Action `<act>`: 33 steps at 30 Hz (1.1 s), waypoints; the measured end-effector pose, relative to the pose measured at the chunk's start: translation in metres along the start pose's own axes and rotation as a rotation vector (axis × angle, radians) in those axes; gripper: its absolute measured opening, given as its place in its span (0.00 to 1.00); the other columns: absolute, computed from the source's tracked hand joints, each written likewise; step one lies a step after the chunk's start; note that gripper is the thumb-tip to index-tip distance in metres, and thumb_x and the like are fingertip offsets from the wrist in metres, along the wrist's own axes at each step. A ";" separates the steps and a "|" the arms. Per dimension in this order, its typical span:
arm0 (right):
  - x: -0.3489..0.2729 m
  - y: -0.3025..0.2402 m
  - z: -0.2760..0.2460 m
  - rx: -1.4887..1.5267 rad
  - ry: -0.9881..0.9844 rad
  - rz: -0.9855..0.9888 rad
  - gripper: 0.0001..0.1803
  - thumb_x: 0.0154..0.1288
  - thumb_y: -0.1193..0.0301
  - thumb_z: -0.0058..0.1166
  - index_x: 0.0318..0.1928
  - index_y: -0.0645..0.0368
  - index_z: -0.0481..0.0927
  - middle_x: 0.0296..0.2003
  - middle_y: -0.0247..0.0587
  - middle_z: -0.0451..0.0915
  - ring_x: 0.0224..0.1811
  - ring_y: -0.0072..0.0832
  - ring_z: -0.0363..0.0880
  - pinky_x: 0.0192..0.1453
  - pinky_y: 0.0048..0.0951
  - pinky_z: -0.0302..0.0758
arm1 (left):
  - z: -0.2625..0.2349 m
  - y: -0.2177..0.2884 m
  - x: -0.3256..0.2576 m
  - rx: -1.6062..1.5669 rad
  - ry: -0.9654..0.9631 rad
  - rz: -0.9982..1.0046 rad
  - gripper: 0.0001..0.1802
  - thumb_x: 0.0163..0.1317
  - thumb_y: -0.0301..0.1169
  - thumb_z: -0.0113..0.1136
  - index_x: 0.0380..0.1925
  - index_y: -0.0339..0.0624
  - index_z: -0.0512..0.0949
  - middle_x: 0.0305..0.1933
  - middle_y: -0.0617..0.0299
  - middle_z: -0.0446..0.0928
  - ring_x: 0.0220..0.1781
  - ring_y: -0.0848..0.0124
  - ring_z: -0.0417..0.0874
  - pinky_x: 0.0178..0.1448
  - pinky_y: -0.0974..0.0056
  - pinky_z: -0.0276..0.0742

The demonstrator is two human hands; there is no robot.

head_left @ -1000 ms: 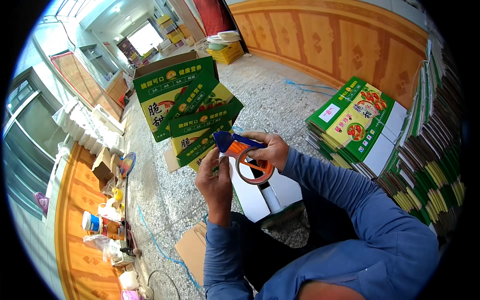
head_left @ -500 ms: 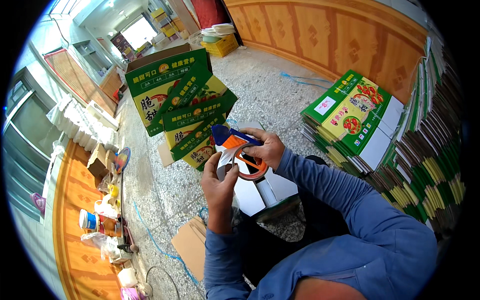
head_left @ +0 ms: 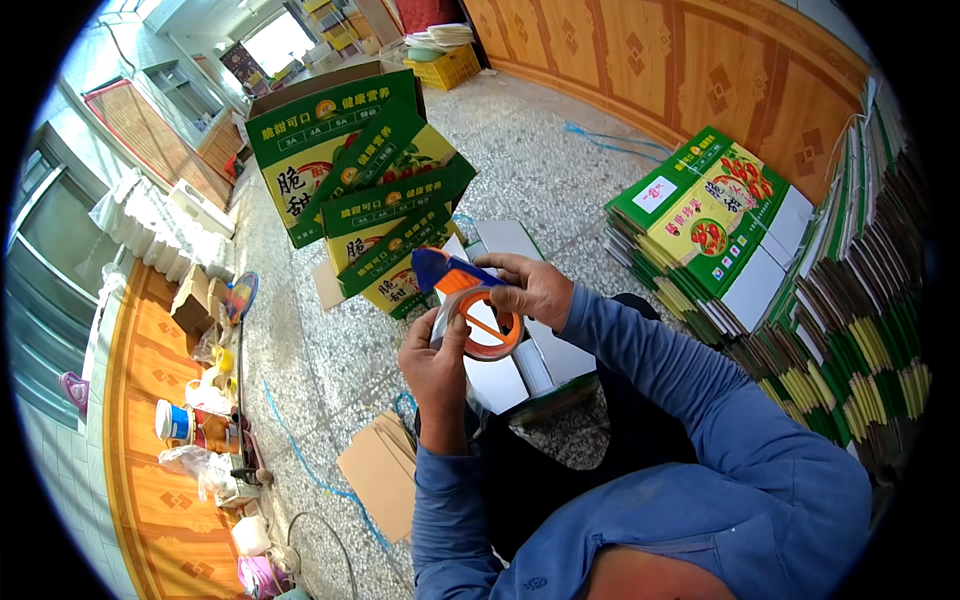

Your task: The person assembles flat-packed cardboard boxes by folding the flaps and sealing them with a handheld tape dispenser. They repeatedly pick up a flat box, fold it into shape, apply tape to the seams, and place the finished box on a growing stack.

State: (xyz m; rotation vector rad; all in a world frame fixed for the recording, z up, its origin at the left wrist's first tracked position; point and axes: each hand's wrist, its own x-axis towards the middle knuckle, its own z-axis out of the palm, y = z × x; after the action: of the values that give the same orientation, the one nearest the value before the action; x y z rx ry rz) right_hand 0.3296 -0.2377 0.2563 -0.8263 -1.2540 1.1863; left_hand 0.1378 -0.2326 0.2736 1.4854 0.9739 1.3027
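I hold a blue and orange tape dispenser above a carton. My right hand is closed on its right side, with the thumb and fingers pressed against it. On the roll's left edge, my left hand is closed with thumb and fingertips pinching the tape; whether it has a loose end or the roll itself I cannot tell. Below both hands, between my knees, stands the carton, its white inner flaps facing up and its green side partly showing. Fingers and the dispenser cover part of its top.
Several green and yellow printed cartons stand piled ahead. At right lie flat printed cartons beside a tall row of folded ones. Brown cardboard sheets and blue strapping lie left on the floor. Buckets and bags line the wall.
The dispenser is turned so that its orange hub faces me more. My left fingers have come in against the roll; the pale strip that showed beside them is less visible. The view has shifted slightly.
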 end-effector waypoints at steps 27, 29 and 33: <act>-0.006 0.152 -0.212 0.569 0.499 0.236 0.25 0.55 0.71 0.53 0.55 0.65 0.73 0.40 0.46 0.81 0.38 0.35 0.83 0.44 0.41 0.84 | -0.137 -0.209 0.037 -0.531 0.451 -0.600 0.17 0.61 0.27 0.49 0.50 0.33 0.74 0.44 0.56 0.78 0.39 0.61 0.81 0.43 0.54 0.79; -0.024 0.161 -0.232 0.671 0.513 0.196 0.15 0.55 0.71 0.53 0.42 0.66 0.80 0.37 0.48 0.82 0.41 0.38 0.83 0.48 0.41 0.82 | -0.134 -0.211 0.043 -0.580 0.593 -0.727 0.18 0.62 0.27 0.48 0.52 0.37 0.74 0.46 0.58 0.79 0.42 0.62 0.82 0.45 0.56 0.79; -0.079 0.202 -0.328 0.644 0.708 0.156 0.06 0.54 0.73 0.54 0.33 0.61 0.78 0.33 0.42 0.82 0.39 0.36 0.82 0.47 0.38 0.81 | -0.170 -0.204 0.032 -0.509 0.541 -0.686 0.19 0.63 0.26 0.44 0.53 0.38 0.74 0.47 0.58 0.79 0.46 0.62 0.82 0.48 0.57 0.79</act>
State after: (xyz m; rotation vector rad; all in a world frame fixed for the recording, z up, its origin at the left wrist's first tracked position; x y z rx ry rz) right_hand 0.6145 -0.2209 -0.0142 -0.7533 -0.2053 1.1677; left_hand -0.0263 -0.1233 0.0928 0.3450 1.2248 1.3018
